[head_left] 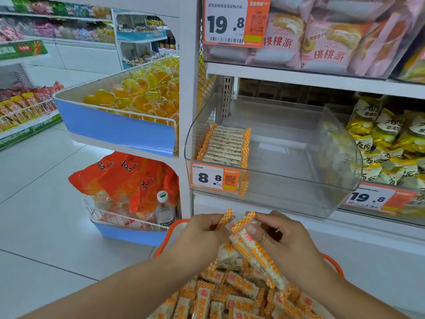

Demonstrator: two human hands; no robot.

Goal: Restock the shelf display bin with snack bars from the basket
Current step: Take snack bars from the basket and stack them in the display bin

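Snack bars [254, 250] sit gathered between both hands at lower centre, above the heaped orange basket [333, 263]; the left hand [202, 231] pinches the wrapper ends, the right hand [280, 236] curls its fingers round the bundle, probably squaring it to match the row [224, 146] in the clear bin [299, 180] at mid-frame
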